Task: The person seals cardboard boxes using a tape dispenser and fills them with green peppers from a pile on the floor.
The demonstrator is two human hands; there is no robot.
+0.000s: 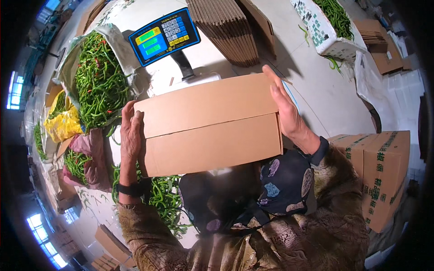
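A brown cardboard box [210,125] is held up before my body, with a seam running across its visible face where two flaps meet. My left hand [131,130] grips its left end, thumb on the near side. At the right end, my right hand [284,105] presses its palm and fingers along the box's edge. Just past the box stands a digital scale, its display head [165,36] lit green above a black post [184,64]. The box hides most of the scale's platform [203,80].
Green chillies [101,81] fill an open sack on the left, near a yellow bag [62,118] and a maroon sack [98,157]. Folded cardboard [225,30] stands beyond the scale. A white foam crate [318,34] holds more chillies. Printed cartons [376,169] sit at right; loose chillies [164,198] lie below.
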